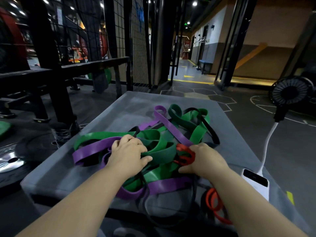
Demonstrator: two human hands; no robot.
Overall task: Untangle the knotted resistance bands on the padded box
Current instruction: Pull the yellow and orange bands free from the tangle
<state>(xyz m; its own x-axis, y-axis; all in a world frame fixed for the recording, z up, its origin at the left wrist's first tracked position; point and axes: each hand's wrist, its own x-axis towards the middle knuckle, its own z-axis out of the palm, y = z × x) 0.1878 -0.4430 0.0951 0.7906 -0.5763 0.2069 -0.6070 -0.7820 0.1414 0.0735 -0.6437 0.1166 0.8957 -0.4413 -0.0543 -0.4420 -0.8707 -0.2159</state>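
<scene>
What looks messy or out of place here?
The bands lie in one knotted heap on the box, and a red band droops over its near edge. A white power bank sits at the box's right edge, odd among gym gear.

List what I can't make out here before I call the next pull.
Head view:
1. The left hand: curled fingers cover what it holds, purple band or green band.
2. The red band at the right hand: the forearm hides whether it joins the red loop below.
3. The black band: its path through the pile is buried under other bands.
</scene>
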